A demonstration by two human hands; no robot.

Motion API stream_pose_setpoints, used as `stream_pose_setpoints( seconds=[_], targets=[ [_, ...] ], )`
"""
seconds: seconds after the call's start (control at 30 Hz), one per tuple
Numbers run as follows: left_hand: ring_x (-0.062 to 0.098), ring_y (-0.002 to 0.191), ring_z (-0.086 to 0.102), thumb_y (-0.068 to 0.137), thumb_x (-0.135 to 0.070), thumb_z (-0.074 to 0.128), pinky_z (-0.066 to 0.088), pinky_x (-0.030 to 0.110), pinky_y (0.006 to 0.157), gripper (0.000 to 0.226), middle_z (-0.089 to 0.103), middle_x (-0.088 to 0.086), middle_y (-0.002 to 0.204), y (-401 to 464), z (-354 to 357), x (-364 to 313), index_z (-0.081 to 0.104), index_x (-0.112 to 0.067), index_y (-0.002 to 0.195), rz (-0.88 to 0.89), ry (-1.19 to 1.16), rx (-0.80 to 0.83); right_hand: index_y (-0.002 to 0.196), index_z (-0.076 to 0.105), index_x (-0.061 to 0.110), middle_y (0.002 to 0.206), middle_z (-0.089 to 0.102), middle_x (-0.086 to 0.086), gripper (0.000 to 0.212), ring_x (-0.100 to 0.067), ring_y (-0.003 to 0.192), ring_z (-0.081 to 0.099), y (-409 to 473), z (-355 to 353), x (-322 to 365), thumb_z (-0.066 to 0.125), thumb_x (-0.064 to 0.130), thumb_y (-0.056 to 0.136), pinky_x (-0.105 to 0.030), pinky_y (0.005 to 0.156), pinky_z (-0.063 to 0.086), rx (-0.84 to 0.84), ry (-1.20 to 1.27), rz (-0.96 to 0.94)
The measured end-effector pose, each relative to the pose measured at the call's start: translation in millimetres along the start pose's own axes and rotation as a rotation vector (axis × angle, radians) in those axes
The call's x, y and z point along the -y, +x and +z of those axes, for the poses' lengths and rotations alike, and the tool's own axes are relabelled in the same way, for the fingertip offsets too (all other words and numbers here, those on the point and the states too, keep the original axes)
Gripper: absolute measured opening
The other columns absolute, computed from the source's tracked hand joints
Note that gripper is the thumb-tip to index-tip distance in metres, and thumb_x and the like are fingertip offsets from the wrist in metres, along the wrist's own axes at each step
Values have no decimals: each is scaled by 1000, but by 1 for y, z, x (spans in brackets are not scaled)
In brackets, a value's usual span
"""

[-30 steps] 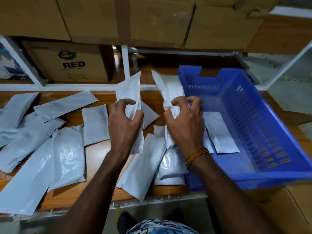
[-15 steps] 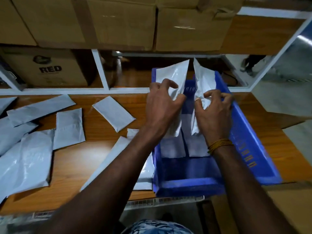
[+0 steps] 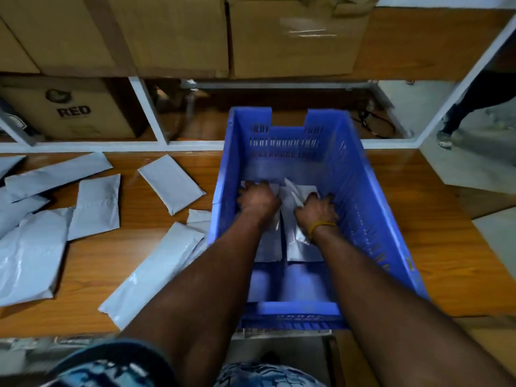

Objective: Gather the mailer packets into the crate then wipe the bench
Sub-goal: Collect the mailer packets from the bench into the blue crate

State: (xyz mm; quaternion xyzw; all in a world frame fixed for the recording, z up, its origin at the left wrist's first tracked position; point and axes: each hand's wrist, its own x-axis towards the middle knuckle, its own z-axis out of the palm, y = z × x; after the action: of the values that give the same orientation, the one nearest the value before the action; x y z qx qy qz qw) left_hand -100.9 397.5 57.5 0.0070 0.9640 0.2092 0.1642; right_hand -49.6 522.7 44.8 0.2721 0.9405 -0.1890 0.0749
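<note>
In the blue crate | left hand and right hand press packets down, grip unclear | risk: loose mailers on bench overlooked.

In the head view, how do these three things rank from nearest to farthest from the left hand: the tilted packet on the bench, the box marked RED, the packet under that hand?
From the left hand:
1. Packet under that hand, inside the blue crate.
2. Tilted packet, on the bench left of the crate.
3. Box marked RED, on the shelf behind, far left.
</note>
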Motion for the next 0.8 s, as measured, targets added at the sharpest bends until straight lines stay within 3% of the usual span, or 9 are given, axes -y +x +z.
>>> stream_pose_setpoints(
  seconds=[0.1,0.23,0.47,0.53,0.6,0.73,0.8],
  targets=[
    [42,138,31,93,-41,53,36,53,106,57,30,20,152,-1,15,3,40,-18,144,-45,79,67,137,45,10,149,23,-26,54,-44,130,39,6,11,-6,58,32,89,-48,103,40,87,-45,-11],
    [44,132,34,92,-35,58,36,48,107,58,28,20,148,-5,22,6,40,-17,144,-30,144,120,141,41,14,149,24,-23,56,-44,132,38,9,22,-8,56,38,93,-49,106,38,201,-115,-14],
    [39,132,40,90,-35,59,41,51,106,53,32,15,145,1,15,4,46,-19,139,-47,198,195,138,46,15,146,32,-21,55,-42,130,42,11,13,-1,55,42,91,-50,107,40,224,-109,-4],
    [38,129,45,91,-32,56,44,51,103,46,41,15,139,-2,3,-1,51,-17,134,-3,177,152,133,51,15,141,40,-21,52,-42,127,45,9,-2,7,57,43,89,-47,104,42,146,-38,-15],
    [36,122,52,89,-30,56,47,45,97,37,55,16,129,-11,-18,-6,60,-16,124,118,100,8,125,59,17,133,49,-21,45,-42,120,51,2,-25,18,60,42,87,-44,98,45,-16,76,-62],
    [19,94,62,84,-20,62,49,31,83,21,63,4,100,-59,-77,1,70,-21,103,428,-287,-346,107,64,22,117,55,-14,24,-35,107,57,-38,-69,44,62,36,88,-38,85,47,-389,347,-223],
    [11,84,60,83,-15,59,46,23,75,17,65,-3,94,-86,-100,21,71,-22,93,514,-461,-475,102,63,21,110,56,-11,17,-27,100,57,-63,-75,55,63,31,88,-30,80,41,-489,480,-354]
  ],
)
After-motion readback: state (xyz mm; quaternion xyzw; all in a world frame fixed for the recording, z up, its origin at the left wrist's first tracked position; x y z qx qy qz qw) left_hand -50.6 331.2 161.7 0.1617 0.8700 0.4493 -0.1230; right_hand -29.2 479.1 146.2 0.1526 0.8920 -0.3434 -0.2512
